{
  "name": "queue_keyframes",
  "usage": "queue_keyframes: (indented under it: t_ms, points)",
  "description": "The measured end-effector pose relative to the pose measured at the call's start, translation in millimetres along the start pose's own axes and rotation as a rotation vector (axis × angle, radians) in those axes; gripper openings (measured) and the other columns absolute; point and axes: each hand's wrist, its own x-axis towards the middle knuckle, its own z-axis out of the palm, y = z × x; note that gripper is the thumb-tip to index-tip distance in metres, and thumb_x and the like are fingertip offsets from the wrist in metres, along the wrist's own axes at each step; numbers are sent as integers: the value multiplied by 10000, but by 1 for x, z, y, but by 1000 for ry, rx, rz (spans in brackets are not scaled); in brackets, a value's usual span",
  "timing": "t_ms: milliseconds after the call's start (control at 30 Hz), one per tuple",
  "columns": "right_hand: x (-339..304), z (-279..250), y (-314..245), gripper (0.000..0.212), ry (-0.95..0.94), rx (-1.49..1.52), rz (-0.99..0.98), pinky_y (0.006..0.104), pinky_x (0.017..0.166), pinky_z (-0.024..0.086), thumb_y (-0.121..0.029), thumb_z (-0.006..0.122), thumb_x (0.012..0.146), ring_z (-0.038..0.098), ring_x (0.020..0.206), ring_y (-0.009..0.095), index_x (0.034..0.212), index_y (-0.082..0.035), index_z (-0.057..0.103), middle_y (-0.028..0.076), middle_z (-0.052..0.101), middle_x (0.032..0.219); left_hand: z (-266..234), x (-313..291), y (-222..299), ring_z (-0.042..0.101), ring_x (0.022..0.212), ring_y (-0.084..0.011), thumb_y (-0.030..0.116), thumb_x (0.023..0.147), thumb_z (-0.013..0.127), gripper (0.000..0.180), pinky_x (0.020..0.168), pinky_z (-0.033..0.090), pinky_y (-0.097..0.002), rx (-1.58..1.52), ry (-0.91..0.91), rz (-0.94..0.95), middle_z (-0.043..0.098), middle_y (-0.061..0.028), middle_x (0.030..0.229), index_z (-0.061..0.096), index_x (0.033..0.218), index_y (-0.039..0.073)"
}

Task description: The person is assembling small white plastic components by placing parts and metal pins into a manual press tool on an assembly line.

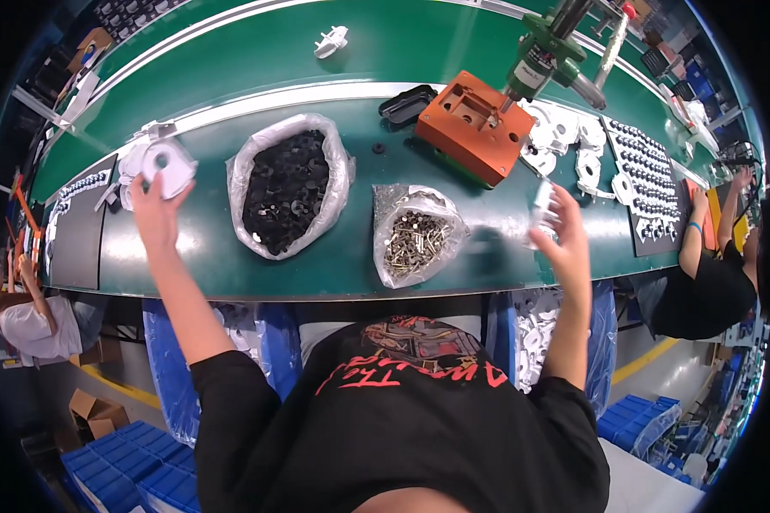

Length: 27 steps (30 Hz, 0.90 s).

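At the left of the green bench, my left hand (160,214) grips a white plastic part (176,171) with a round hole, held over other white parts (131,162). On the right, my right hand (563,229) has its fingers curled round another white plastic piece (541,205), which is partly hidden and a little blurred. Between my hands stand a clear bag of black plastic parts (287,188) and a smaller bag of brass-coloured screws or pins (417,244). An orange fixture block (473,128) sits beyond my right hand, beneath a green press (543,60).
White parts (565,128) lie right of the fixture. A dark board with rows of small parts (646,184) is farther right. A black tray (406,104) touches the fixture's left side. One white part (331,42) rests on the green belt. Blue-lined bins (274,342) stand below; people work both sides.
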Motion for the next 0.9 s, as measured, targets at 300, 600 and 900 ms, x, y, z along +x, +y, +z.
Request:
queue_keyframes:
  t_ms: [300,600,900]
  points:
    - [3,123,-79,831,-30,255,-403,369,988,385,-110,764,693,443,1198,233,1373,0,299,111,385,1272,207,-175,26,558,1074,-230,125,954,450,299,808,531,-362,-664,-633,-208,518,-121,1188,353,1234,81]
    - [-9,124,-70,836,36,393,-330,367,940,438,-89,775,696,496,1132,249,1380,-6,302,115,375,1206,215,-221,12,541,1010,-165,127,971,415,262,869,440,-305,-474,-728,-120,541,-134,1117,371,1204,16]
    - [-11,124,-68,801,24,454,-257,355,945,431,-85,768,713,495,1147,241,1362,-3,307,113,402,1220,217,-218,11,514,962,-88,123,984,386,299,851,414,-228,-412,-698,-65,556,-69,1088,476,1225,-30]
